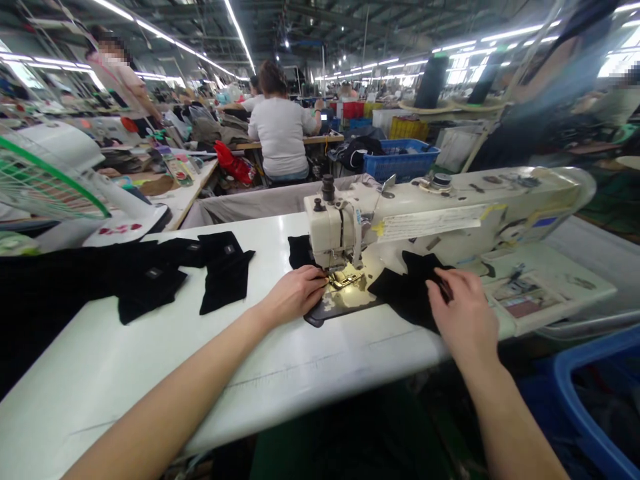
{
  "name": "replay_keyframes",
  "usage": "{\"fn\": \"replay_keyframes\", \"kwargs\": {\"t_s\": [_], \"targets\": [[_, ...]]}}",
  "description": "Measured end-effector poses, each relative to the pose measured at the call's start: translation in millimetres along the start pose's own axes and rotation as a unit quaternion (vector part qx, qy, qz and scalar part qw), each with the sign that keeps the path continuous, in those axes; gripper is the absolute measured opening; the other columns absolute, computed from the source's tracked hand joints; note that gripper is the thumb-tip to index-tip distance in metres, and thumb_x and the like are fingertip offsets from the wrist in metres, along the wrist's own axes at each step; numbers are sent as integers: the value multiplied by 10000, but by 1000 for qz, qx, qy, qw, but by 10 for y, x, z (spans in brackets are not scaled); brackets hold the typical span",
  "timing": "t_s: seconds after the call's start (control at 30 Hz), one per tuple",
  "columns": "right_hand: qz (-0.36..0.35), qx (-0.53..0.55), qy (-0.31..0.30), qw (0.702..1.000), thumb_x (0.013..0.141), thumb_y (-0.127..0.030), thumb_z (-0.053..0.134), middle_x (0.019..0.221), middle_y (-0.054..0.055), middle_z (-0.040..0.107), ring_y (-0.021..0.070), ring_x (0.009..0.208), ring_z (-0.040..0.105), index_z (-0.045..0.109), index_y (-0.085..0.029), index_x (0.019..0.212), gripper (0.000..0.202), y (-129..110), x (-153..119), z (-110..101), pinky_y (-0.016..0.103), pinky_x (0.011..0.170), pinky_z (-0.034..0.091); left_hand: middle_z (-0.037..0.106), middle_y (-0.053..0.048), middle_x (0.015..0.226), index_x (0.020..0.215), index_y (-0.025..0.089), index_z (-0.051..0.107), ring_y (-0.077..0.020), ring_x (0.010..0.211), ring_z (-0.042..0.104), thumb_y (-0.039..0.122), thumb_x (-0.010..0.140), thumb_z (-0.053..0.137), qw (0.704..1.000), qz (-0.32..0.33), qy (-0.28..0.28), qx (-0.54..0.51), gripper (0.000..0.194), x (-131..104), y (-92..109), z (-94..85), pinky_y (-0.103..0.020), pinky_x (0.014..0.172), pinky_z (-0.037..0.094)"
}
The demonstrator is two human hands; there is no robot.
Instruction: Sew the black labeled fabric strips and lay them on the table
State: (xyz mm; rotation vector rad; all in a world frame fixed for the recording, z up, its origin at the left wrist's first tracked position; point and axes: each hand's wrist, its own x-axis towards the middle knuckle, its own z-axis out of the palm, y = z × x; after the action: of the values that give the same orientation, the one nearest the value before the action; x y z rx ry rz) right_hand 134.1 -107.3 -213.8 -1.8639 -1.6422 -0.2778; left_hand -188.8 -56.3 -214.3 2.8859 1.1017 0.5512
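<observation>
A pale sewing machine [425, 217] stands on the white table [280, 360], its lamp lighting the metal plate around the needle. Just left of the presser foot [344, 280], my left hand [300, 291] has its fingers pressed together at the plate's edge; what they hold, if anything, is hidden. My right hand [463, 310] pinches a black cloth piece [407, 293] to the right of the needle. Another black piece [299, 253] lies behind my left fingers, partly covered by the machine head.
Black pieces with small labels [225, 273] lie on the table's left side, beside a larger black cloth heap [55, 287]. A fan [115, 207] stands at the far left. One blue basket [565, 380] is at the lower right, another [400, 159] behind the machine. People sit and stand beyond.
</observation>
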Motion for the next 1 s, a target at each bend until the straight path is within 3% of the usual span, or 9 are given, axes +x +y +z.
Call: {"fn": "replay_keyframes", "kwargs": {"t_s": [0.13,0.23,0.4,0.53,0.6,0.7,0.8,0.9,1.0], "targets": [[7,-77,-102,992,879,-454,633,1264,167,649,305,887,688,607,-132,1315,543,262,197,2,380,670,512,652,-135,1180,1137,156,707,-250,1091,627,253,1020,447,999,-12,21,-21,301,-39,-21,42,-423,963,559],[-28,-69,-141,987,865,-320,627,1152,98,717,261,806,693,694,-220,1195,351,336,218,44,346,663,494,627,-144,1257,1188,156,689,-254,1137,621,241,1011,467,998,-21,33,-41,296,-64,-37,69,-442,1004,548],[7,-55,-38,998,966,-265,437,1126,144,721,283,874,692,686,-175,1233,376,308,220,13,382,709,516,629,-153,1269,1192,146,688,-259,1170,619,235,1012,461,998,-29,41,-48,302,-60,-34,84,-455,1013,552],[-13,72,135,988,948,-248,434,1216,147,668,277,1100,635,687,-175,1256,405,242,274,-122,415,923,506,621,-156,1307,1221,151,680,-275,1219,599,244,1007,462,997,-44,46,-35,319,-146,-86,107,-489,1043,527],[12,153,143,978,936,-314,492,1118,123,691,254,1014,652,716,-188,1216,381,187,278,-202,411,936,503,622,-156,1324,1231,147,679,-290,1254,581,274,1011,454,997,-61,43,-14,339,-258,-153,92,-491,1054,515],[118,291,50,948,883,-460,629,905,47,720,197,785,659,710,-213,1222,427,64,201,-309,358,809,542,652,-167,1287,1191,131,700,-317,1223,604,350,1013,438,994,-94,30,35,385,-456,-251,-15,-509,1023,523],[159,373,-92,909,834,-536,686,758,9,697,178,689,638,748,-201,1093,428,-115,33,-389,305,696,543,739,-133,996,929,143,749,-304,968,695,418,1000,455,982,-160,30,98,409,-567,-198,-234,-611,1035,462],[115,396,-200,889,856,-524,663,768,6,705,179,720,650,759,-208,974,351,-352,-162,-430,276,689,536,733,-76,828,768,169,717,-251,825,689,463,1003,457,969,-229,69,64,457,-504,125,-480,-612,1056,428],[54,433,-291,851,903,-472,603,867,14,732,178,779,669,748,-228,953,289,-596,-329,-419,262,723,537,746,-84,1085,1083,204,724,-247,981,694,507,969,531,954,-234,77,-171,377,-305,588,-609,-430,929,555]]}}
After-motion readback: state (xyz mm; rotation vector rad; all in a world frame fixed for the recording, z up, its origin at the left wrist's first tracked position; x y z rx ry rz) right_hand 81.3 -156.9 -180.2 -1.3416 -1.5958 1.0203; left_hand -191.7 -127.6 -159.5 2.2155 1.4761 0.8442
